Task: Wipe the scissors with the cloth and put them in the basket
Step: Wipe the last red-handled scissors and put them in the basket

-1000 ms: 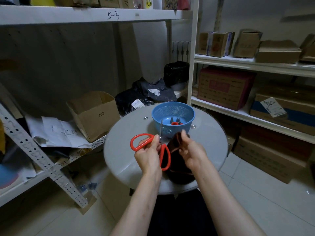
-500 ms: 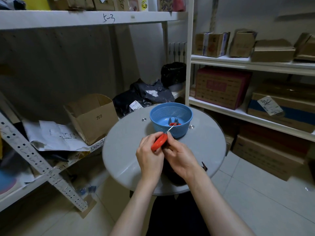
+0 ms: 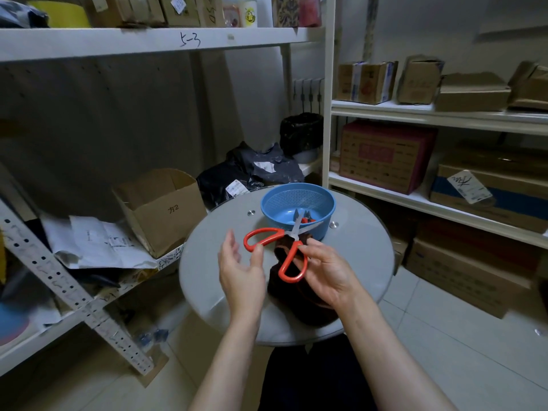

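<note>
Pinching the lower red handle of the scissors (image 3: 292, 236) with the right hand (image 3: 324, 272), blades spread wide and aimed at 1 o'clock. Resting only the thumb of the loose, open left hand (image 3: 241, 271) on the other loop, at 9 o'clock. Hovering right over the dark cloth (image 3: 290, 295), heaped at 5 o'clock on the round table (image 3: 207, 277). Seems mid-wipe, so: grab a fold of cloth, pinch each blade flat and pull from pivot to tip, never along the edge. Then close up and drop into the blue basket (image 3: 281, 200) at 12 o'clock.
</note>
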